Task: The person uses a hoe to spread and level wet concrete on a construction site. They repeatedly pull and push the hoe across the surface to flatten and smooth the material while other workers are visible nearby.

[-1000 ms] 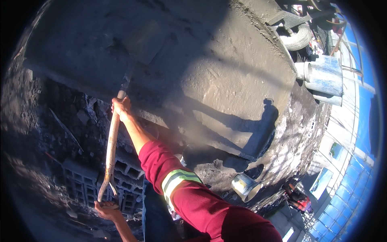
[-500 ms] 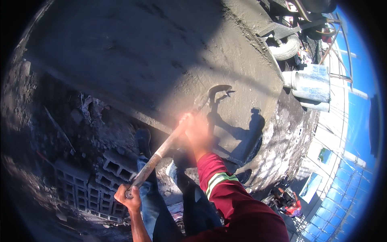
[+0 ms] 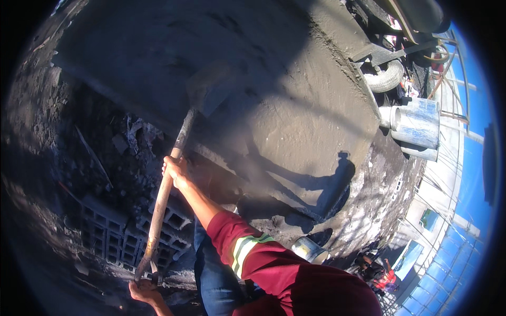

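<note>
A long wooden-handled shovel [image 3: 159, 208] slants up across the left half of the view. My right hand [image 3: 175, 169] is closed round the middle of its shaft. At the grip end, low on the left, my left hand [image 3: 143, 291] is closed on the handle. The shovel's blade [image 3: 208, 89] is at the shaded part of a broad grey layer of wet cement mix [image 3: 311, 110]; it is dim and smeared, so whether it touches the mix I cannot tell. My shadow falls on the sunlit part of the mix.
Hollow concrete blocks [image 3: 110, 234] are stacked at the lower left, near rubble. A paint-stained bucket [image 3: 416, 124] lies at the right, by a tyre [image 3: 387, 78]. Another bucket [image 3: 310, 249] stands beside my right arm. Farther off at the lower right is a person in red [image 3: 387, 279].
The shovel has swung left, its blade passing from the sunlit mix to the shaded part. Both my hands have moved left with it, the left one also lower. A bucket now shows beside my arm.
</note>
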Available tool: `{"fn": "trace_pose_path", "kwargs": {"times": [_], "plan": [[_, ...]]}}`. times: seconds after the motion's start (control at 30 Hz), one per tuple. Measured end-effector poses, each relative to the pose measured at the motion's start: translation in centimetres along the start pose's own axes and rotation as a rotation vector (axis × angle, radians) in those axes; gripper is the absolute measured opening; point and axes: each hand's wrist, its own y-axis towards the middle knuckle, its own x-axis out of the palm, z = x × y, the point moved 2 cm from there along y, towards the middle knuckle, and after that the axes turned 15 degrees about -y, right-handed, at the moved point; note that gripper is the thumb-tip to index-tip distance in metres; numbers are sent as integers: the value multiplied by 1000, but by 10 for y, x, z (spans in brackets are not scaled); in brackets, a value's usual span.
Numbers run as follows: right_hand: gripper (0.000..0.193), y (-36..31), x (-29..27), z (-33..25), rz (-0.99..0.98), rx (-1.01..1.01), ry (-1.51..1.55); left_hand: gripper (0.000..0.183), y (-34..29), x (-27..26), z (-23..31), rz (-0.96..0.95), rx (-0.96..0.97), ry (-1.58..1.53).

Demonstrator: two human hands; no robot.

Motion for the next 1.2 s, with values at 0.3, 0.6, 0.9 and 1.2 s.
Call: {"fn": "trace_pose_path", "kwargs": {"times": [0.3, 0.6, 0.9, 1.2], "plan": [[16, 1, -54, 39, 68, 117, 201, 33, 25, 35, 47, -128, 72, 169], [17, -93, -346, -4, 126, 12, 646, 32, -147, 160, 47, -1209, 735, 404], [21, -166, -305, -54, 15, -67, 1005, 40, -152, 185, 166, -1429, 943, 355], [47, -227, -225, -104, -227, -28, 438, 32, -253, 250, 300, -1780, 1620, 585]]}}
